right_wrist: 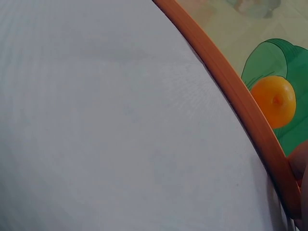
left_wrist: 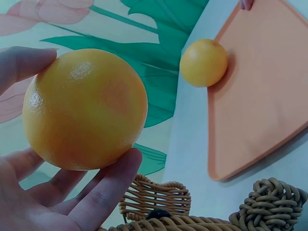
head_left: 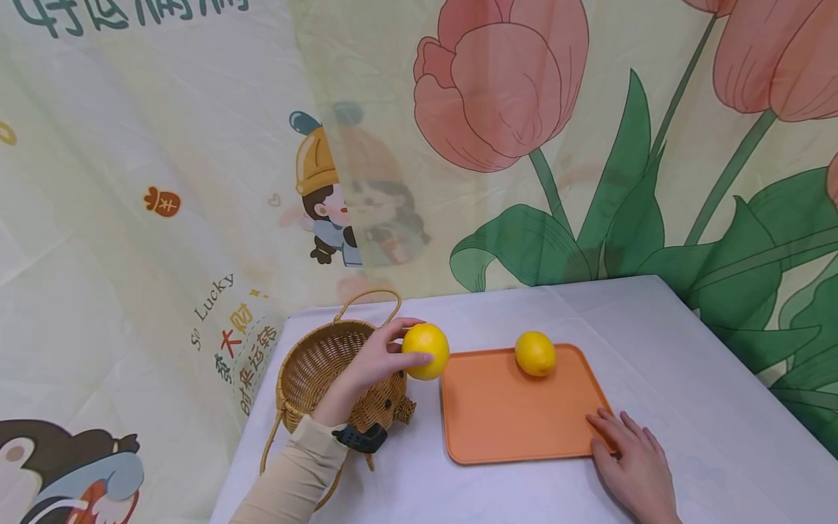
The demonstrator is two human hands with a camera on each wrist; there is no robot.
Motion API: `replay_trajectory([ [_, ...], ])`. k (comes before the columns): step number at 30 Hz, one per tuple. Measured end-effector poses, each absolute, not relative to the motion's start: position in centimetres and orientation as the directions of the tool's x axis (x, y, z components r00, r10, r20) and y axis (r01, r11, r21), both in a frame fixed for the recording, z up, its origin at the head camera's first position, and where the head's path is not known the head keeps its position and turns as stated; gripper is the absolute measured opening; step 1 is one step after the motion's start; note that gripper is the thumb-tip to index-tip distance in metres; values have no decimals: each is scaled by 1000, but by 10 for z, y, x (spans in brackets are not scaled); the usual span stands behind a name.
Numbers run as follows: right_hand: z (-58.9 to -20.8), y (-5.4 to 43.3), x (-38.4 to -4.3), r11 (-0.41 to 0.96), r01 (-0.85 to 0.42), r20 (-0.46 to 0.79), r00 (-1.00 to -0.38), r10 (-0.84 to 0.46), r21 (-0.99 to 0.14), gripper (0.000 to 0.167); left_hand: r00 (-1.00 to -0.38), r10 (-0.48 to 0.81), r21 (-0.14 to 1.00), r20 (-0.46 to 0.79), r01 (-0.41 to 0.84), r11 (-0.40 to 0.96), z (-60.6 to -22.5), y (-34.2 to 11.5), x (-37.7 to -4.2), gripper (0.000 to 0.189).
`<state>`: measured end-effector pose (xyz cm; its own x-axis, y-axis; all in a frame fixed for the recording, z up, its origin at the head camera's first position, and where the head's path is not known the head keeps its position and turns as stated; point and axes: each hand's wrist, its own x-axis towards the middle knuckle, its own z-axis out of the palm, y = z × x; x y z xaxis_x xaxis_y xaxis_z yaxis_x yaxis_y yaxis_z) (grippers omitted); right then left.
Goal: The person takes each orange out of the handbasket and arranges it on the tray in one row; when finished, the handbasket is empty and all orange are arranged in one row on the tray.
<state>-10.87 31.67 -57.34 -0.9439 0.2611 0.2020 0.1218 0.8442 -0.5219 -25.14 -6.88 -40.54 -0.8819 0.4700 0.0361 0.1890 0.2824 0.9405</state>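
My left hand (head_left: 375, 356) grips a round yellow lemon (head_left: 425, 351) between thumb and fingers, above the gap between the basket and the tray. Close up in the left wrist view, the held lemon (left_wrist: 86, 110) looks smooth and shiny. A second lemon (head_left: 535, 354) lies at the back of the orange tray (head_left: 511, 422), by its rim. My right hand (head_left: 633, 462) rests at the tray's right front corner, fingers extended and touching its edge. The right wrist view shows the tray's rim (right_wrist: 231, 91) and only part of that hand's fingers.
A woven basket (head_left: 310, 364) with a raised handle and an animal face stands left of the tray, partly behind my left forearm. A white cloth (head_left: 713, 407) covers the table. A printed curtain (head_left: 229, 109) hangs behind the table.
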Motion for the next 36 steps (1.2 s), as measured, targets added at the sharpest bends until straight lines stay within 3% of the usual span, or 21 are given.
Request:
replay_trajectory([
  [36, -574, 318, -108, 844, 108, 218, -941, 257, -525, 40, -871, 490, 934, 31, 200, 296, -415, -51, -246, 58],
])
